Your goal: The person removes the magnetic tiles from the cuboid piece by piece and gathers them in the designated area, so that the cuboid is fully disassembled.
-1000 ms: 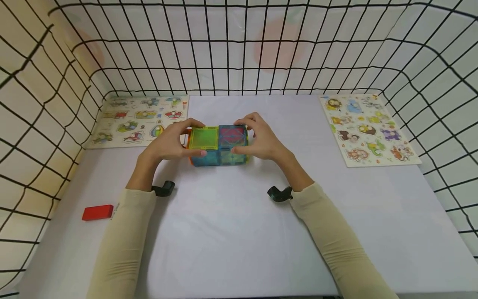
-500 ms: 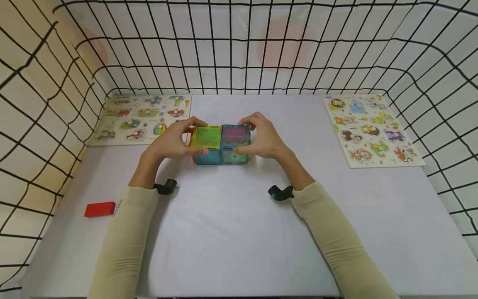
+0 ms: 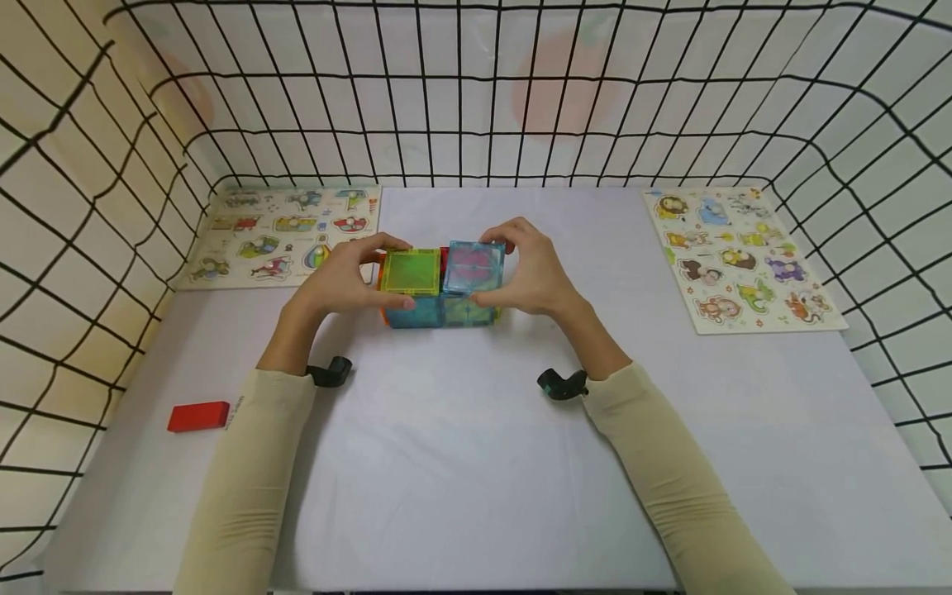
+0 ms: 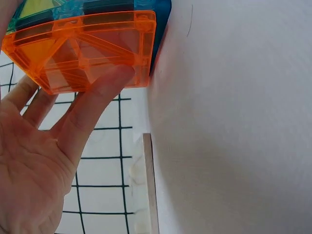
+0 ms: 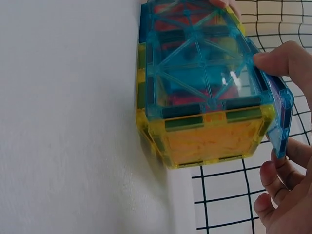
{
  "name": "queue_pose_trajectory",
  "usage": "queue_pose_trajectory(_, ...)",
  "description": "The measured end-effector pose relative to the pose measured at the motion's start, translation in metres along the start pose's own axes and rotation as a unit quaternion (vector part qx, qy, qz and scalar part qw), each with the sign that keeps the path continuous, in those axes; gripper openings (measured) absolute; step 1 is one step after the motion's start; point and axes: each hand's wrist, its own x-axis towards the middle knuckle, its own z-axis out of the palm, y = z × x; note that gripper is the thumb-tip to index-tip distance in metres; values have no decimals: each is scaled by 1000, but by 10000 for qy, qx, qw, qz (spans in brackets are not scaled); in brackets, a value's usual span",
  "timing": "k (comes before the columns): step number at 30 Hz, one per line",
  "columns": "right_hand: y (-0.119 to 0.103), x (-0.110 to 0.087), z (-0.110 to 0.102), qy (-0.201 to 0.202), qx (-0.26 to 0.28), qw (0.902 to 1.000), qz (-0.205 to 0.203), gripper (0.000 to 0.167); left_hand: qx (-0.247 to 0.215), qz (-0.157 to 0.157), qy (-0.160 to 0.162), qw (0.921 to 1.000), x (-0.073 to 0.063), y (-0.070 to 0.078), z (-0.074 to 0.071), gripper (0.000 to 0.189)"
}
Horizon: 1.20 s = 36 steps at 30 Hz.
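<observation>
A box of see-through magnetic tiles (image 3: 412, 313) stands on the white table. A yellow-green tile (image 3: 411, 273) covers the left half of its top. My left hand (image 3: 335, 279) holds the box's left end, fingers behind and thumb in front; an orange tile (image 4: 100, 51) closes that end in the left wrist view. My right hand (image 3: 537, 277) pinches a blue square tile (image 3: 473, 266) by its right side. That tile sits raised and askew over the right half, and in the right wrist view the blue tile (image 5: 281, 119) tilts away from the box's yellow end (image 5: 209, 141).
A red block (image 3: 198, 416) lies beside the left sleeve. One picture puzzle board (image 3: 275, 248) is at the back left, partly behind the left hand, and an animal puzzle board (image 3: 744, 273) at the back right. Black wire mesh (image 3: 476, 107) fences the back and sides.
The blue tile, flush on the box's top half a second ago, has come up and shifted right with my right hand. A red strip now shows beside the yellow-green tile. My left hand stays put.
</observation>
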Motion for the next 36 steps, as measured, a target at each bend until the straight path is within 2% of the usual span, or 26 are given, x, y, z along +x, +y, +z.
queue_pose_trajectory(9,3,-2,-10,122,310,9994,-59,68,-200,3,84,9998,-4,0,-2,72)
queue_pose_trajectory(17,10,-2,-16,47,144,9997,-200,69,-283,-188,53,9994,-11,25,-7,69)
queue_pose_trajectory(20,14,-1,-19,63,128,9997,-193,67,-281,-211,49,9994,-9,21,-6,68)
queue_pose_trajectory(26,22,2,-32,139,109,9998,-7,65,-240,-238,79,9994,-1,3,-4,70)
queue_pose_trajectory(28,26,5,-37,106,44,9999,81,66,-272,-271,95,9992,-2,2,-4,70)
queue_pose_trajectory(36,47,15,-53,24,-296,9981,542,68,-317,-375,57,9988,-14,29,-7,66)
